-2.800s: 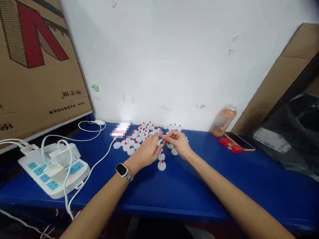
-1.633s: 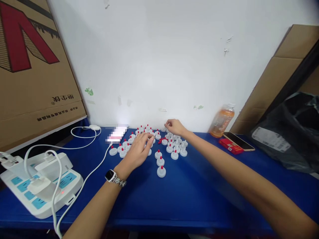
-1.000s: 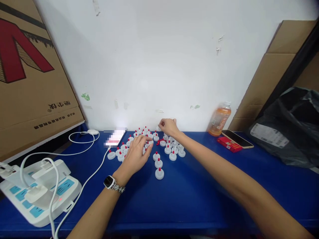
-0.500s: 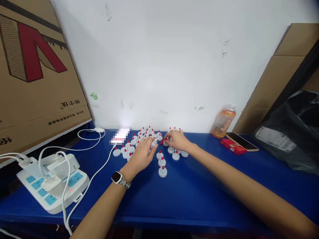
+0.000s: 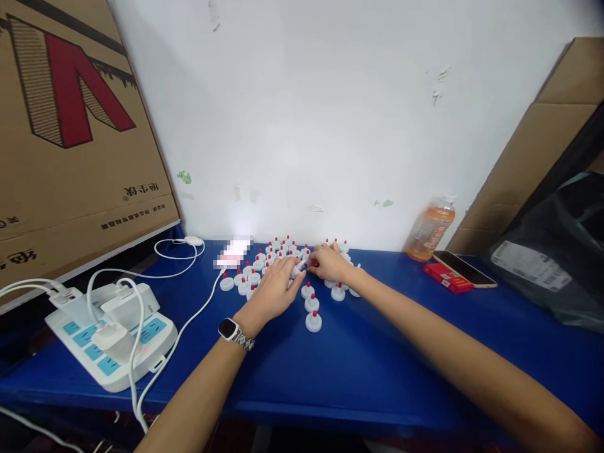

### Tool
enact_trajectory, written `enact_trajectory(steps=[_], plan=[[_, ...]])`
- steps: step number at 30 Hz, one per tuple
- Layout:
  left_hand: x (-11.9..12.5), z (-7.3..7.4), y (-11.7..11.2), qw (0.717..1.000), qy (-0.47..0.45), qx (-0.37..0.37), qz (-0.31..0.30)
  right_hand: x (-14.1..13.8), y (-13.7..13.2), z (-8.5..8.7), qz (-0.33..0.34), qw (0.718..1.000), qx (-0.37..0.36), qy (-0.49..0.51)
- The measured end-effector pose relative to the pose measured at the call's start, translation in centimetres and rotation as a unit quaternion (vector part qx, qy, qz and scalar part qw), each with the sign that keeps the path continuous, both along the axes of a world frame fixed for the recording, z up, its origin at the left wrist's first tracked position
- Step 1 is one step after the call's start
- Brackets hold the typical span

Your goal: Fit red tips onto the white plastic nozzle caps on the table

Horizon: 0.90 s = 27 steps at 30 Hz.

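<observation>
Item: white cap (image 5: pixel 297 269), just above the desk (image 5: pixel 377 352), pinched in left hand (image 5: pixel 274 290) fingers, apparently steadied for the right hand (image 5: pixel 330 264). Right fingers narrow against it; contents cannot be told. Red-tipped caps (image 5: pixel 312 304) stand upright around both hands, within reach.

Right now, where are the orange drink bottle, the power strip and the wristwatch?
orange drink bottle (image 5: pixel 430 228), head view, middle of its label
power strip (image 5: pixel 158 346), head view, white casing near its right corner
wristwatch (image 5: pixel 229 328), head view, its dark face
</observation>
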State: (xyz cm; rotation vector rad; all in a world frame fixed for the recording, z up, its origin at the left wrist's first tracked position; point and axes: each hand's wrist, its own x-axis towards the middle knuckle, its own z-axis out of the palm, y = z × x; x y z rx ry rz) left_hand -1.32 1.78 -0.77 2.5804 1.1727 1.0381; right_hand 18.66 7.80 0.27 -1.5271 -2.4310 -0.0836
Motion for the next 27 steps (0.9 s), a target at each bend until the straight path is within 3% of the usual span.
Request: enact_trajectory(steps=[2, 4, 8, 10, 15, 21, 27], plan=[[0.0, 0.1, -0.1, 1.000, -0.003, -0.005, 0.000, 0.2, -0.2, 0.1, 0.010, 0.997, 0.005, 0.080], [0.0, 0.2, -0.2, 1.000, -0.006, -0.012, 0.001, 0.2, -0.8, 0.2, 0.035, 0.971, -0.016, 0.234], [0.4, 0.3, -0.6, 0.999, -0.018, -0.025, -0.015, -0.7, -2.6, 0.1, 0.087, 0.841, -0.112, 0.522], [0.8, 0.2, -0.9, 0.999, -0.031, -0.035, -0.028, -1.1, -3.3, 0.0, 0.087, 0.806, -0.122, 0.573], [1.1, 0.2, -1.3, 0.995, -0.078, -0.049, -0.027, -1.0, -4.4, 0.2, 0.067, 0.791, -0.091, 0.601], [0.8, -0.1, -1.1, 0.994, -0.070, -0.060, -0.055, -0.9, -5.3, 0.6, 0.100, 0.790, -0.143, 0.588], [1.2, 0.1, -1.3, 0.993, -0.083, -0.056, -0.056, -0.7, -5.7, 1.5, 0.094, 0.783, -0.139, 0.599]])
